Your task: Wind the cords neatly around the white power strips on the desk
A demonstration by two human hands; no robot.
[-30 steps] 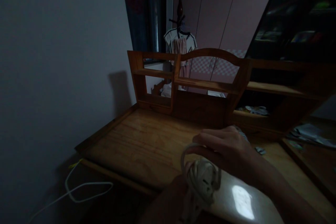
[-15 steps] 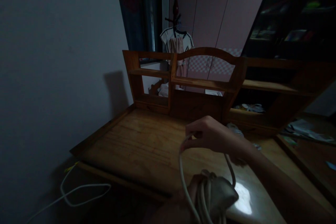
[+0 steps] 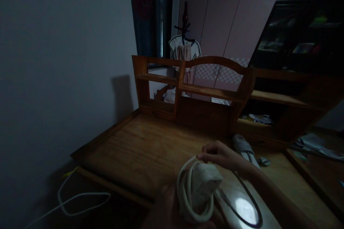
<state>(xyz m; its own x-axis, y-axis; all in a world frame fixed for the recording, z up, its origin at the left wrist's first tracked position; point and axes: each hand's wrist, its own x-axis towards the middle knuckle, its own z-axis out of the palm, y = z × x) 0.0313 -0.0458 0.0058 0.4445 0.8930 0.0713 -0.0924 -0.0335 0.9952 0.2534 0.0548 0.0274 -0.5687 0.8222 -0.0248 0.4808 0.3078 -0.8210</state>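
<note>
A pale power strip [image 3: 205,180] is in my left hand [image 3: 164,205], low in the middle of the view, its end tilted up toward me. Several loops of its white cord [image 3: 180,189] are wound around it. The left fingers are partly hidden behind the loops and in shadow. My right hand [image 3: 221,155], just above the strip, pinches the cord between thumb and fingers. A loose length of cord hangs in a loop below my right forearm, over the desk.
The wooden desk [image 3: 134,146] has a shelf hutch [image 3: 212,91] at its back. Another bundle with wound cord [image 3: 243,146] lies on the right, beside a small grey item [image 3: 263,161]. A white cable [image 3: 83,195] hangs off the left side. A wall [image 3: 67,61] bounds the left.
My right hand has come down and slightly right, drawing the cord close against the strip. The strip has turned and moved left and up. My view has tilted up slightly.
</note>
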